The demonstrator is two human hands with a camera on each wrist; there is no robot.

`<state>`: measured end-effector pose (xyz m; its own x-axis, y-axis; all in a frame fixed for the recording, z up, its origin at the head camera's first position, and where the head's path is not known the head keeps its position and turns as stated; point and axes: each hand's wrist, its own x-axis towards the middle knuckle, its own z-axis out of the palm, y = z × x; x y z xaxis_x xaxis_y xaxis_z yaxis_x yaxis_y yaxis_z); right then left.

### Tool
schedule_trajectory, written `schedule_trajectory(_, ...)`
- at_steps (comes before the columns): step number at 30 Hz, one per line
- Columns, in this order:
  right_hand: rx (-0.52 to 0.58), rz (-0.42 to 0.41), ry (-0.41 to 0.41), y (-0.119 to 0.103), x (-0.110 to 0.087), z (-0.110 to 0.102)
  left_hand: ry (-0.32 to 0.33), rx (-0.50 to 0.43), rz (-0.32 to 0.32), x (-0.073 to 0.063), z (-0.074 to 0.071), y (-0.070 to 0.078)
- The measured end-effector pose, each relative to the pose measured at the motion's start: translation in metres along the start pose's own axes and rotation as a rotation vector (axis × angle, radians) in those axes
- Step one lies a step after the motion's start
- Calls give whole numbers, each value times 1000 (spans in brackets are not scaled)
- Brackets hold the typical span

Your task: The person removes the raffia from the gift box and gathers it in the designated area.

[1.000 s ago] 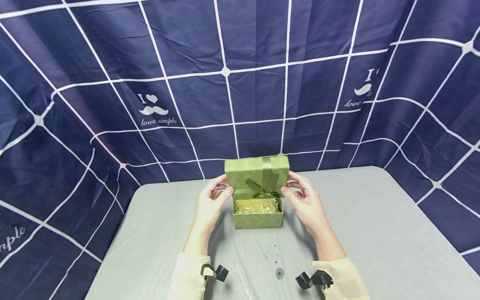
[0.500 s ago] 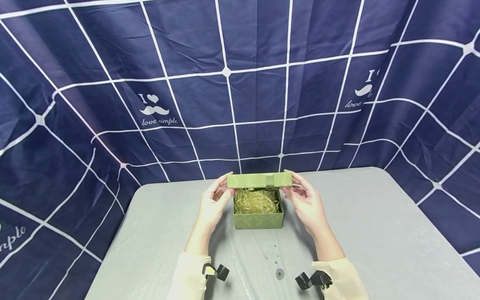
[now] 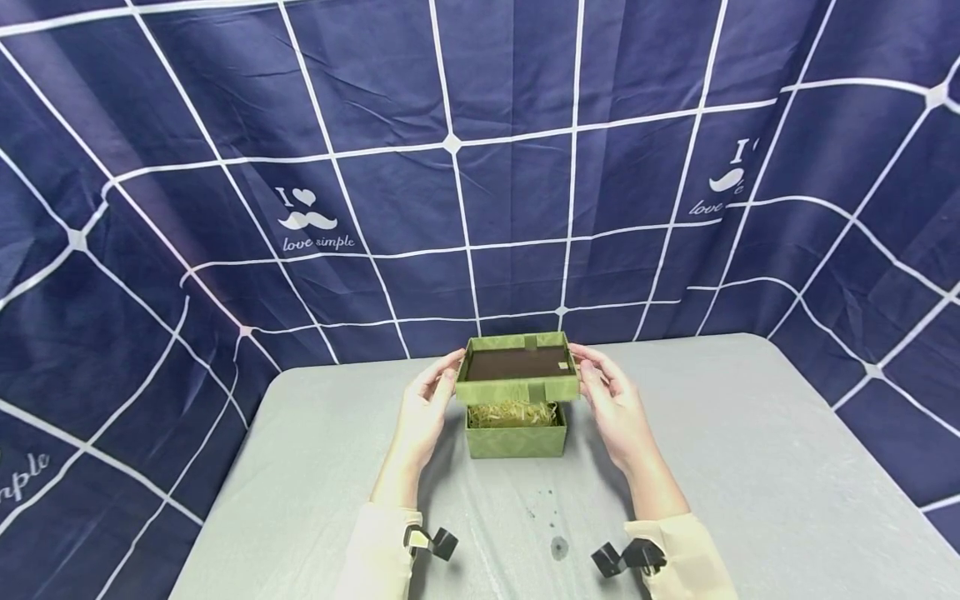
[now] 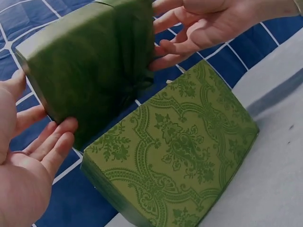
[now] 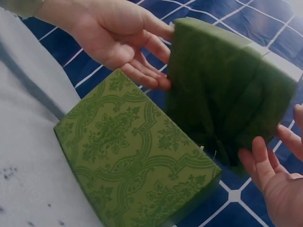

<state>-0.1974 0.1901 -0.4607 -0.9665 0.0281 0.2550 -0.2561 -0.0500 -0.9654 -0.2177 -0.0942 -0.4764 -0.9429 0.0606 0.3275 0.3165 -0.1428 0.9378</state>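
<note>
Both hands hold a green box lid (image 3: 498, 391) by its short ends. My left hand (image 3: 422, 408) grips the left end and my right hand (image 3: 619, 412) the right. In the head view the lid's dark inside faces up, with a small pale tag at its right. The wrist views show its outer face, where a ribbon bow (image 4: 135, 89) hangs in shadow. Beneath and nearer stands the green gift box (image 3: 517, 442), patterned with damask scrolls in the wrist views. Straw-coloured shredded filler (image 3: 510, 413) lies in it; the lid hides the box's back part.
A grey-covered table (image 3: 330, 467) extends on both sides of the box. Dark spots (image 3: 559, 547) mark its surface in front. A navy curtain (image 3: 517, 200) with white grid lines encloses the back and sides. Black camera mounts (image 3: 431, 543) sit at the cuffs.
The lid has tipped over in the hands: its ribboned outer face showed first, then its edge, and now its dark inside. The box has stayed in place.
</note>
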Motion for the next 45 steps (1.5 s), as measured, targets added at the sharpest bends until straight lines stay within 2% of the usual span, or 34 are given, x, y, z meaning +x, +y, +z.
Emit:
schedule_trajectory(6,-10,-1,7,-2,0,2,58,-65,-59,1,3,2)
schedule_trajectory(10,13,-9,-2,-2,-1,2,72,-98,-83,1,4,2)
schedule_trajectory(18,-8,-52,-22,0,0,-2,25,-133,-65,2,2,0)
schedule_trajectory(23,11,-56,-39,0,-1,-3,-6,-132,-75,1,1,1)
schedule_trajectory(31,46,-20,-59,3,-2,-3,30,-119,-107,0,0,2)
schedule_trajectory(37,19,28,-46,2,-2,1,62,-103,-134,0,1,3)
schedule_trajectory(45,-9,76,-44,-7,-5,11,68,-73,-140,0,-5,14)
